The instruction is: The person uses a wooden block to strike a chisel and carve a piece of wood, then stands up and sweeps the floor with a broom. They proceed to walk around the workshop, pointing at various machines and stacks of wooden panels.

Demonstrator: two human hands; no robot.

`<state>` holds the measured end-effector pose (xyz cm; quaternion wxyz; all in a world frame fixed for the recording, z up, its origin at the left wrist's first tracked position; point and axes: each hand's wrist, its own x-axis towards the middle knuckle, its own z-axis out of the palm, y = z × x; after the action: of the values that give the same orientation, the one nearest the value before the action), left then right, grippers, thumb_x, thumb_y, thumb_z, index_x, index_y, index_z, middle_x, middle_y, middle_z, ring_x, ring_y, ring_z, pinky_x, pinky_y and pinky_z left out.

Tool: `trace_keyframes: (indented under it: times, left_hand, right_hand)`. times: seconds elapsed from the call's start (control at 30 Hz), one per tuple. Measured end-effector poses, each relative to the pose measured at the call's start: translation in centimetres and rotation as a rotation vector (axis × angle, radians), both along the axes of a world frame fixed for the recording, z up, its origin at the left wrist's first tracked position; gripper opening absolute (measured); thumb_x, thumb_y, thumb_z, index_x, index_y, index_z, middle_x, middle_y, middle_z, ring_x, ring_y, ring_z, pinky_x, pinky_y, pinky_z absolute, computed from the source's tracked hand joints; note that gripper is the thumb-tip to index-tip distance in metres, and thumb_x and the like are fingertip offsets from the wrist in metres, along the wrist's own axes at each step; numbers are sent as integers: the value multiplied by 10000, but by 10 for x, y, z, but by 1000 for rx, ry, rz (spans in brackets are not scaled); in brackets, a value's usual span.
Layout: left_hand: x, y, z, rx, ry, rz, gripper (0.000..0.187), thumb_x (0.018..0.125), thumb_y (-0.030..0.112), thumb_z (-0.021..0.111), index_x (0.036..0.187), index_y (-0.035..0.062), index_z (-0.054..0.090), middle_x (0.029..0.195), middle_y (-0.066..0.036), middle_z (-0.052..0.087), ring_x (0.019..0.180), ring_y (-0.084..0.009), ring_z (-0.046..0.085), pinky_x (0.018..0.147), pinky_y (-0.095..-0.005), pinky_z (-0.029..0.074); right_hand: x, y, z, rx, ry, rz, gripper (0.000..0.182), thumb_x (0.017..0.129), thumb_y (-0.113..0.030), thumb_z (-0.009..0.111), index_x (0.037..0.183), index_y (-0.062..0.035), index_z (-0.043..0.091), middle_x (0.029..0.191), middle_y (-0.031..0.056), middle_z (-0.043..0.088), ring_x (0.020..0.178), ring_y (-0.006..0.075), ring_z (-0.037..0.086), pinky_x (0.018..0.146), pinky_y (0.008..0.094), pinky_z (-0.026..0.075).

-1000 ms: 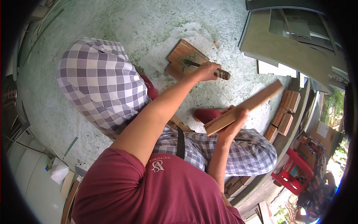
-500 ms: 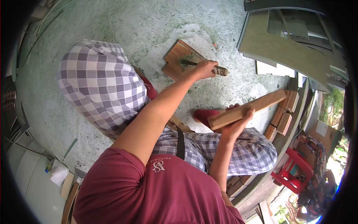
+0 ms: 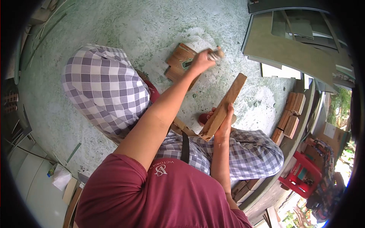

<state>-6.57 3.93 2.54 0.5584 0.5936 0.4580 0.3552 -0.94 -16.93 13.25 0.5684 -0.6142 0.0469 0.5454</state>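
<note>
My left hand (image 3: 203, 62) is closed round the handle of a chisel-like tool (image 3: 217, 55), blurred by motion, with a narrow dark blade. The blade reaches over a brown wooden board (image 3: 176, 59) lying on the floor, where green bits are scattered. A long wooden block (image 3: 224, 106) is gripped in my right hand (image 3: 225, 119), fingers on one side and thumb on the other. It stands tilted, its lower end close to my checked trousers and its upper end pointing away toward the floor.
Stacked wooden blocks (image 3: 291, 114) line a ledge on the right. Grey sheets (image 3: 289, 49) lean at the upper right. A red plastic stool (image 3: 302, 174) stands beyond the ledge. At the lower left are a white bag (image 3: 61, 176) and thin strips on the speckled floor (image 3: 125, 22).
The block in my right hand has swung from nearly level to steep and moved left. My left hand has shifted slightly up and left with the tool, whose handle end has risen.
</note>
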Motion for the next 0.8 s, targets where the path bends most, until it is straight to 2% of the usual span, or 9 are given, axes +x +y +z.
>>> trace_keyframes:
  times: [0.07, 0.13, 0.2, 0.27, 0.4, 0.43, 0.57, 0.63, 0.8]
  left_hand:
    - [-10, 19, -12, -102, -260, 247, 192, 656, 97, 620, 835, 87, 551, 760, -8, 576, 675, -98, 523, 613, -268, 432]
    - [-37, 37, -21, -90, -516, 412, 176, 687, 81, 613, 840, 92, 525, 748, 19, 545, 641, -77, 497, 578, -250, 418]
    - [-61, 43, -25, -73, -606, 644, 181, 709, 70, 620, 843, 94, 500, 722, 24, 512, 618, -84, 486, 557, -256, 411]
    - [-65, 53, -42, -119, -575, 775, 180, 731, 76, 626, 838, 101, 484, 721, 24, 498, 630, -93, 485, 571, -259, 410]
    - [-68, 48, -26, -83, -533, 778, 260, 745, 78, 623, 933, 80, 444, 797, -3, 504, 697, -100, 484, 616, -262, 411]
    - [-68, 46, -24, -84, -522, 753, 291, 743, 69, 619, 966, 73, 431, 815, -8, 502, 716, -107, 487, 620, -275, 415]
    - [-63, 41, -23, -85, -542, 747, 282, 744, 62, 615, 961, 74, 435, 827, -3, 502, 731, -114, 489, 655, -285, 417]
    - [-60, 39, -27, -90, -526, 744, 313, 742, 47, 606, 1005, 62, 437, 865, -6, 497, 765, -118, 486, 710, -278, 406]
    - [-53, 28, -15, -58, -521, 764, 399, 736, 31, 591, 1093, 43, 413, 897, -11, 481, 797, -117, 465, 756, -263, 386]
  right_hand:
    - [2, -2, -2, 1, -35, -37, 608, 761, -606, 489, 786, 1, 509, 644, 86, 505, 584, 184, 527, 554, 313, 470]
    - [4, -2, -2, 16, -3, -19, 610, 759, -610, 487, 805, -3, 502, 667, 89, 507, 592, 184, 525, 557, 315, 468]
    - [4, 0, 7, 44, 60, 0, 617, 760, -609, 490, 839, 3, 489, 691, 96, 511, 589, 185, 525, 559, 315, 468]
    - [14, 10, 5, 35, 43, -1, 613, 767, -599, 489, 865, 6, 480, 703, 99, 513, 592, 187, 527, 560, 316, 468]
    - [16, 11, -4, 76, -16, -23, 606, 784, -577, 484, 939, 8, 450, 721, 102, 511, 603, 195, 530, 566, 321, 468]
    - [18, 11, -8, 84, 32, -23, 603, 793, -566, 480, 996, -2, 415, 736, 104, 504, 612, 200, 529, 570, 327, 470]
    - [17, 10, -10, 92, 57, -11, 609, 794, -567, 479, 1019, -8, 396, 743, 105, 496, 619, 200, 529, 570, 330, 472]
    - [17, 9, -12, 99, 60, 5, 599, 797, -560, 478, 1019, -11, 393, 747, 107, 495, 624, 200, 528, 568, 332, 471]
    - [17, 4, -9, 98, 37, -34, 575, 803, -550, 475, 1003, -16, 399, 724, 105, 500, 608, 201, 536, 552, 334, 471]
